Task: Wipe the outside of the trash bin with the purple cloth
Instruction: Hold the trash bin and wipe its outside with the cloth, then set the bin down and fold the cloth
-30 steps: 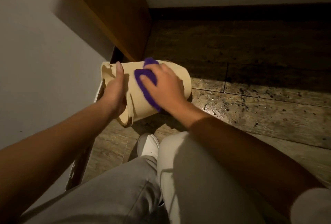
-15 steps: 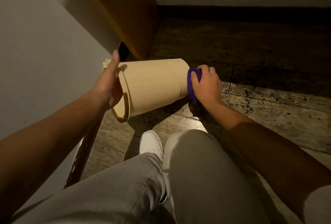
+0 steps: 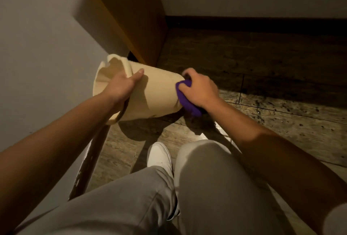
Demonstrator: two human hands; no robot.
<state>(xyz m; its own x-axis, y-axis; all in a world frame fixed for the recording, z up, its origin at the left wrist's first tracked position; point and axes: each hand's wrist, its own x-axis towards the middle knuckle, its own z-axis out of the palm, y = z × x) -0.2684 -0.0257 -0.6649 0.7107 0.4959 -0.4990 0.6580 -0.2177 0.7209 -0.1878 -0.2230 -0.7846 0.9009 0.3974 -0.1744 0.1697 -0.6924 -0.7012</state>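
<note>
Gripping the trash bin [image 3: 157,94] rim, thumb now over its side.

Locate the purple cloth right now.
In the head view, the purple cloth sits right of centre, bunched under the right hand and pressed to the bottom end of the tipped beige plastic trash bin, just above the wooden floor.

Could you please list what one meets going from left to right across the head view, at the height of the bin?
Pale grey wall → left hand gripping the rim → tipped cream plastic trash bin → crumpled purple cloth → right hand → dark wood-plank floor.
</note>
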